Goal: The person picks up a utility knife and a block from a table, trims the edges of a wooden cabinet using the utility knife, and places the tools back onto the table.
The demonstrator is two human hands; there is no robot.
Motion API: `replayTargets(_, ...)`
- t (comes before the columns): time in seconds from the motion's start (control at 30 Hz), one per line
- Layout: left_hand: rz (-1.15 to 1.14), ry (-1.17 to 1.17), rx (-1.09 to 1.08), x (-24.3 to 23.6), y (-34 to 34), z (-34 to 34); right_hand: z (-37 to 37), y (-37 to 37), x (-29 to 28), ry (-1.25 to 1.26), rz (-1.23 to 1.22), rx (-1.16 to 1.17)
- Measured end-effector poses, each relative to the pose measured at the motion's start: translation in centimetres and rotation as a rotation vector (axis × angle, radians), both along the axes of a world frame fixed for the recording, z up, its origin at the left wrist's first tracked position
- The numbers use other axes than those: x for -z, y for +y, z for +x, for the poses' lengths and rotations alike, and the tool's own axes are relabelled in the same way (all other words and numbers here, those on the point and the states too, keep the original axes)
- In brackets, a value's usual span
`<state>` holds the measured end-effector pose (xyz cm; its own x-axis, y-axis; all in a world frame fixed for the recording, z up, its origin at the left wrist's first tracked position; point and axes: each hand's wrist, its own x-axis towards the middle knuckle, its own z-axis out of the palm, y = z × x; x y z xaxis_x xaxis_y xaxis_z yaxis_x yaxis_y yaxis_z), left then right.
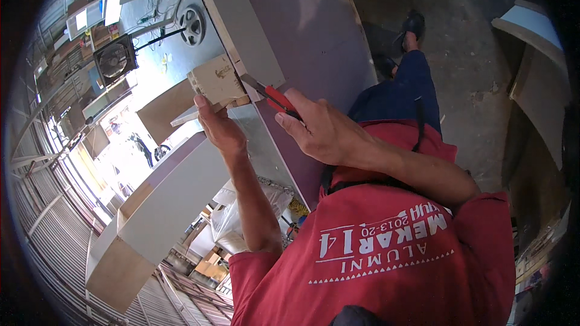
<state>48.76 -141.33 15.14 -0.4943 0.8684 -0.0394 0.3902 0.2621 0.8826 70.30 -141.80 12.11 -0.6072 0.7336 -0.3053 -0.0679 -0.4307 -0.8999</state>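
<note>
My left hand (222,130) is closed around a short pale wooden board (212,79) with rough brown patches, its thumb along the near edge. A thin pale strip juts out beside that hand; whether it belongs to the board I cannot tell. In my right hand (323,130) is a cutter knife (279,98) with a red and black handle. Its flat grey blade points up and left, close to the board's right end. Both hands are over the edge of a large panel piece (302,30) with a purplish-grey face and a pale edge.
A brown panel (166,108) lies left of my left hand. Beyond it are a fan (115,60) and a wheel-shaped base (192,26). A long white box-like piece (163,187) stands at lower left, near plastic-wrapped goods (257,202). Curved panels (538,84) stand at right.
</note>
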Motion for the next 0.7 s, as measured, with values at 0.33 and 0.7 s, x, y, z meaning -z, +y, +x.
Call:
replayTargets(0.33, 0.005, 0.023, -0.021, 0.06, 0.19, 0.35, -0.15, -0.7, 0.91, 0.022, 0.035, 0.021)
replayTargets(0.7, 0.011, 0.026, -0.054, 0.16, 0.26, 0.44, 0.1, -0.79, 0.69, 0.003, 0.072, -0.056)
